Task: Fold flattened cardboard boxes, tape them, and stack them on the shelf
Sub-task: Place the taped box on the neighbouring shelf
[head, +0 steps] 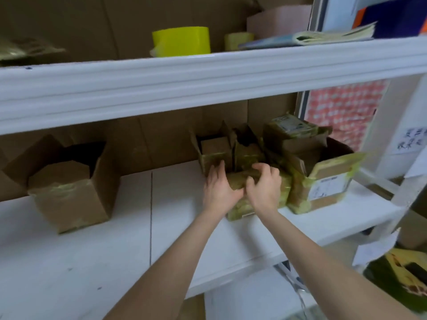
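Note:
A small taped cardboard box (240, 204) lies on the white shelf board (92, 239), in front of a cluster of open small boxes (215, 148). My left hand (218, 188) lies flat against the box's left side, fingers straight. My right hand (264, 188) is curled over the box's top and right part, fingers bent around its upper edge. Both forearms reach in from the bottom of the view. The box's front is partly hidden by my hands.
A larger open box (69, 181) stands at the left of the shelf. A labelled taped box (323, 188) sits at the right with more packages on top. On the upper shelf (208, 75) sit a yellow tape roll (182, 41), a second roll (238, 40) and booklets (312, 38).

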